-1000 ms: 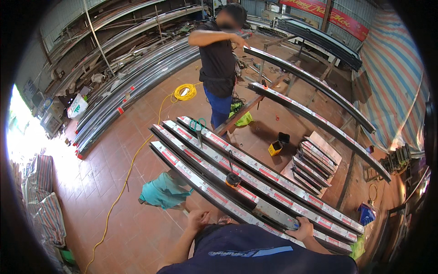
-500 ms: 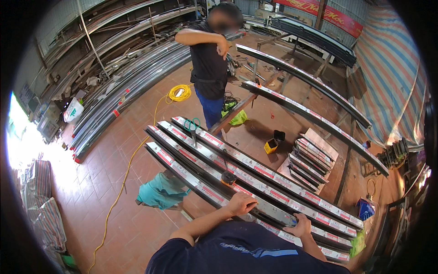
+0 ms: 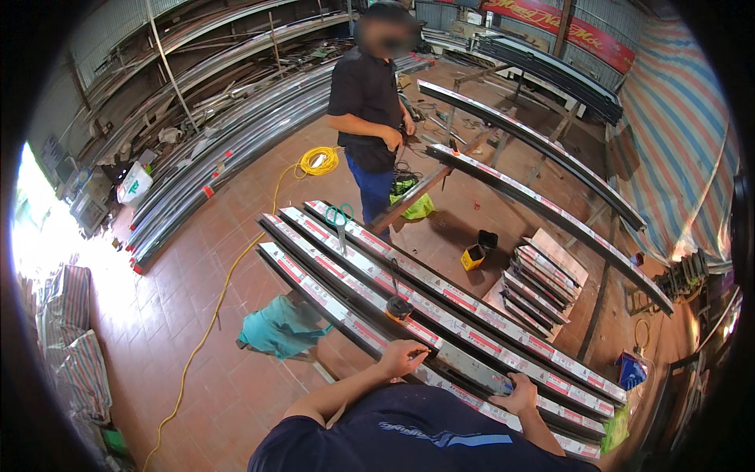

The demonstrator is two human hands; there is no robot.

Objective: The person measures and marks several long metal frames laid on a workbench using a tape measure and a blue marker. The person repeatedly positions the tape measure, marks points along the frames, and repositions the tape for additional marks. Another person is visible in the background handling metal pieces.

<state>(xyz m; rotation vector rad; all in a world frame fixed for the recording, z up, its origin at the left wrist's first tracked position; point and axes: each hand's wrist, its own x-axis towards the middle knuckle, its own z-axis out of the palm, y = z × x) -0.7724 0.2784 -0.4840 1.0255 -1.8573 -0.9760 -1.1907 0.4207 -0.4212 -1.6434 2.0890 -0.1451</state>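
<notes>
Several long black metal profiles with white-and-red film (image 3: 330, 293) lie side by side in front of me. My left hand (image 3: 403, 359) is over the nearer profiles, fingertips curled together; what they pinch is too small to make out. My right hand (image 3: 519, 395) has its fingers and thumb round the right end of a bare grey metal strip (image 3: 470, 370) lying among the profiles. Something small and dark shows at its fingertips. Beyond my left hand sits a black-and-orange tape measure (image 3: 398, 307). Green-handled scissors (image 3: 340, 224) rest farther along the profiles.
A co-worker (image 3: 366, 102) stands beyond the profiles, hands at waist height. Two more long profiles (image 3: 543, 200) lie on a stand at right. On the floor are a yellow-black box (image 3: 473, 257), short cut pieces (image 3: 539, 287), a yellow cable (image 3: 228, 287) and a teal cloth-covered support (image 3: 283, 328).
The co-worker has lowered a raised arm to the waist and turned slightly. My left hand has shifted a little, its fingers curled differently. My right hand stays at the strip's end.
</notes>
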